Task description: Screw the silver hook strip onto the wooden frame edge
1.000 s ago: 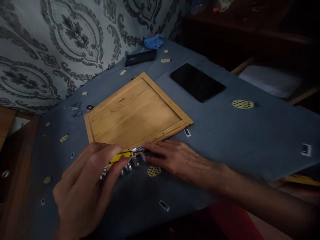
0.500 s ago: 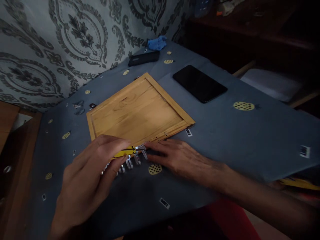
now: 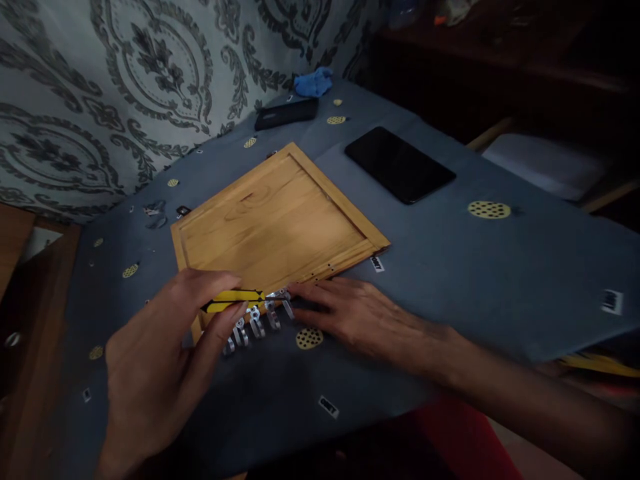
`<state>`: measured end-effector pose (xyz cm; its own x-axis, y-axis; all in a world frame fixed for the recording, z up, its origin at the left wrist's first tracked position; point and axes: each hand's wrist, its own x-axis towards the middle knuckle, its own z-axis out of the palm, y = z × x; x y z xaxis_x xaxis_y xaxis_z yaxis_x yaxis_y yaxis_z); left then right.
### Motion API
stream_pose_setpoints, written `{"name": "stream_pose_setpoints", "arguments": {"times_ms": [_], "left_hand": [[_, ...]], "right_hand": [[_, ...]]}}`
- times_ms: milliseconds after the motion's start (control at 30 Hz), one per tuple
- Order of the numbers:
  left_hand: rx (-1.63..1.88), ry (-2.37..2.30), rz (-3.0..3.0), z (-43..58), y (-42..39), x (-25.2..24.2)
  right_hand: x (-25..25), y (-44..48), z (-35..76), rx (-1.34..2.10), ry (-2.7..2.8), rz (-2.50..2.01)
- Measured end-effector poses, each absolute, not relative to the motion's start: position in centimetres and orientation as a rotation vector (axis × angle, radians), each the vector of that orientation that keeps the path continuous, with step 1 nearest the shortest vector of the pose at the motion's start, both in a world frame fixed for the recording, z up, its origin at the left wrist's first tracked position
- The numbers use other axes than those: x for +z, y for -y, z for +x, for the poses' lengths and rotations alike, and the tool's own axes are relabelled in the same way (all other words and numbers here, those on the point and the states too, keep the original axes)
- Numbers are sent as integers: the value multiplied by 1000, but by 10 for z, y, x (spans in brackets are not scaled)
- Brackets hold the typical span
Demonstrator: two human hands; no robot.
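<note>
My left hand (image 3: 165, 353) is closed around the yellow-and-black handle of a screwdriver (image 3: 235, 300). The screwdriver's dark shaft reaches right to the endmost metal hook (image 3: 287, 305). At that same hook my right hand (image 3: 350, 313) has its fingertips pressed to the metal from the right. Several silver hooks run in a row along the near edge of a framed wooden board (image 3: 275, 220), which lies flat on the table. A few small dark holes show in the board's edge, right of the hooks. The screw under the tip is too small to make out.
A black smartphone (image 3: 400, 163) lies right of the board. Behind it are a dark phone case (image 3: 287, 115) and a crumpled blue cloth (image 3: 314, 82). A small greyish item (image 3: 156, 213) lies at the left. The blue tablecloth (image 3: 540, 280) has pineapple prints; a patterned wall covering stands behind.
My left hand has shifted slightly left and loosened along the handle, showing more of the screwdriver and hooks. My right hand stays in place at the end hook.
</note>
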<state>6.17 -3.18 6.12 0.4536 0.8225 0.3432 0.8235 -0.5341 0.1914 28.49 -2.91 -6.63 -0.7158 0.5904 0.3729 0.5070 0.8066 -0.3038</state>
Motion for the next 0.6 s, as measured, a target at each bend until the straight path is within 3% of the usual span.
{"name": "stream_pose_setpoints", "arguments": {"times_ms": [600], "left_hand": [[-533,1385,-2576,68,33,59]], "right_hand": [[-67,30,285,268,2519,-812]]}}
